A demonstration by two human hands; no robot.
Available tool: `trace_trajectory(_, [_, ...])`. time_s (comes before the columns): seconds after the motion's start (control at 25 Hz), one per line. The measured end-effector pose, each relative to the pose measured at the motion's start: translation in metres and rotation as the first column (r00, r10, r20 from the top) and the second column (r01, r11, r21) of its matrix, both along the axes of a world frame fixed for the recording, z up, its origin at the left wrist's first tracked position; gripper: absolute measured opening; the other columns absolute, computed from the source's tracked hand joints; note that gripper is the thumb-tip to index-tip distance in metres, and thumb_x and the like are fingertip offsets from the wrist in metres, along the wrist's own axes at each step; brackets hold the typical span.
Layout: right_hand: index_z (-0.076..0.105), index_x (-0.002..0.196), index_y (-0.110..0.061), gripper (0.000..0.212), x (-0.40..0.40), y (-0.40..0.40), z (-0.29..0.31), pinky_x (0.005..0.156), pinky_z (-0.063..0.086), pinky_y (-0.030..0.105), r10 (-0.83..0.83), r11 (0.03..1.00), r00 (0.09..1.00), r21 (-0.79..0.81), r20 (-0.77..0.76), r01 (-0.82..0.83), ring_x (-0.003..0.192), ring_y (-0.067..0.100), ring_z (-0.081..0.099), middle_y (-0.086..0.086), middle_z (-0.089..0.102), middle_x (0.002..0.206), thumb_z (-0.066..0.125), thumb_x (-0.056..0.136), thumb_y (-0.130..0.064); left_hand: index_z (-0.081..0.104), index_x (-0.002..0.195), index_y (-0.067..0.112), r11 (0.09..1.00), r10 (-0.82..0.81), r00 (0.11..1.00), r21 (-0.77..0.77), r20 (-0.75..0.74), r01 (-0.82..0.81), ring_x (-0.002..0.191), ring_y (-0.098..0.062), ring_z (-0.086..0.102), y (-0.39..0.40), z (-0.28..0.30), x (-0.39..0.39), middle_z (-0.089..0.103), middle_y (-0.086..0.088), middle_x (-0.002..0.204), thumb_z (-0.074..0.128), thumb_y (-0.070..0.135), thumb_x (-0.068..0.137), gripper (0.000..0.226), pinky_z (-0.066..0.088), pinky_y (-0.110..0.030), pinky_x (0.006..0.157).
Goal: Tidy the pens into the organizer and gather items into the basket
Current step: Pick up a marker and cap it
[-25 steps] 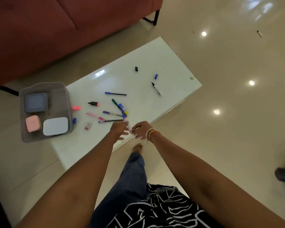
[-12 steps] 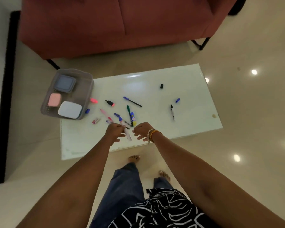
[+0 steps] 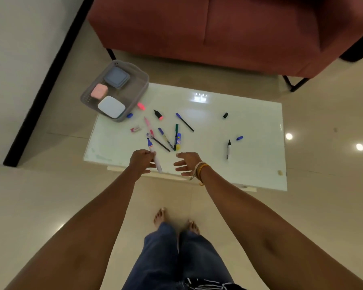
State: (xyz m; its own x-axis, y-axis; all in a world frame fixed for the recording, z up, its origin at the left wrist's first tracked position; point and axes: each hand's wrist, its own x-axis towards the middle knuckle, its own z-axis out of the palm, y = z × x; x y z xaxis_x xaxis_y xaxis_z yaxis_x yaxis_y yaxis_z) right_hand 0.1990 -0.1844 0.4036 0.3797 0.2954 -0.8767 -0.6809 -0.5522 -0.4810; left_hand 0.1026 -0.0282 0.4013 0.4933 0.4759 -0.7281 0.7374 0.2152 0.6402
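My left hand [image 3: 140, 161] grips a white marker with a blue cap [image 3: 153, 152], held over the near edge of the white table [image 3: 249, 160]. A little to its right, my right hand [image 3: 187, 164] is open with fingers spread and holds nothing. Beyond the hands lie several pens in a loose pile: a pink pen [image 3: 148, 126], a green pen [image 3: 175, 135], a blue-capped black pen [image 3: 184, 121] and a yellow and blue glue stick [image 3: 178, 141]. A grey basket [image 3: 134, 95] sits on the table's far left corner with three small boxes inside.
A black marker [image 3: 228, 149], a blue cap [image 3: 239, 138] and a black cap [image 3: 225, 115] lie to the right. A pink highlighter [image 3: 141, 106], a black and pink highlighter [image 3: 158, 114] and an eraser [image 3: 135, 129] lie near the basket. A red sofa [image 3: 218, 28] stands behind.
My hands were joined on the white marker. Now the right hand has let go and moved right, open, and the left hand keeps the marker. The view has swung round.
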Motion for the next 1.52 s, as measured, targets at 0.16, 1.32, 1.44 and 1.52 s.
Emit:
trace_trajectory(0.16, [0.058, 0.104, -0.010, 0.020, 0.000, 0.036, -0.025, 0.075, 0.049, 0.033, 0.056, 0.998, 0.998, -0.003, 0.032, -0.056, 0.071, 0.018, 0.064, 0.011, 0.069, 0.096, 0.056, 0.092, -0.026, 0.060, 0.080, 0.010, 0.997, 0.078, 0.997, 0.005, 0.024, -0.079, 0.081, -0.025, 0.068, 0.025, -0.029, -0.003, 0.069, -0.011, 0.093, 0.056, 0.024, 0.094, 0.020, 0.053, -0.036, 0.073])
trace_trajectory(1.32, [0.050, 0.128, -0.004, 0.055, 0.106, 0.349, -0.298, 0.104, 0.045, 0.039, 0.436, 0.778, -0.127, -0.444, 0.891, -0.444, 0.122, 0.032, 0.054, 0.016, 0.057, 0.130, 0.072, 0.082, -0.023, 0.062, 0.080, -0.003, 0.699, 0.132, 0.740, 0.467, 0.660, -0.541, 0.052, -0.016, 0.070, 0.149, -0.334, 0.041, 0.069, -0.020, 0.076, 0.064, 0.017, 0.083, 0.021, 0.059, -0.027, 0.053])
trace_trajectory(1.44, [0.057, 0.120, -0.005, 0.043, 0.105, 0.349, -0.302, 0.097, 0.050, 0.037, 0.440, 0.787, -0.139, -0.456, 0.887, -0.416, 0.114, 0.031, 0.059, 0.014, 0.063, 0.119, 0.070, 0.083, -0.021, 0.061, 0.077, -0.003, 0.693, 0.146, 0.745, 0.470, 0.650, -0.546, 0.046, -0.009, 0.066, 0.148, -0.333, 0.042, 0.067, -0.016, 0.072, 0.064, 0.015, 0.083, 0.019, 0.051, -0.015, 0.045])
trace_trajectory(1.52, [0.060, 0.110, -0.004, 0.034, 0.105, 0.340, -0.301, 0.085, 0.050, 0.033, 0.373, 0.824, -0.091, -0.375, 0.923, -0.425, 0.099, 0.026, 0.060, 0.011, 0.064, 0.104, 0.070, 0.081, -0.019, 0.061, 0.077, -0.002, 0.687, 0.133, 0.740, 0.477, 0.659, -0.548, 0.047, -0.012, 0.067, 0.149, -0.333, 0.043, 0.068, -0.017, 0.072, 0.065, 0.015, 0.082, 0.018, 0.049, -0.014, 0.044])
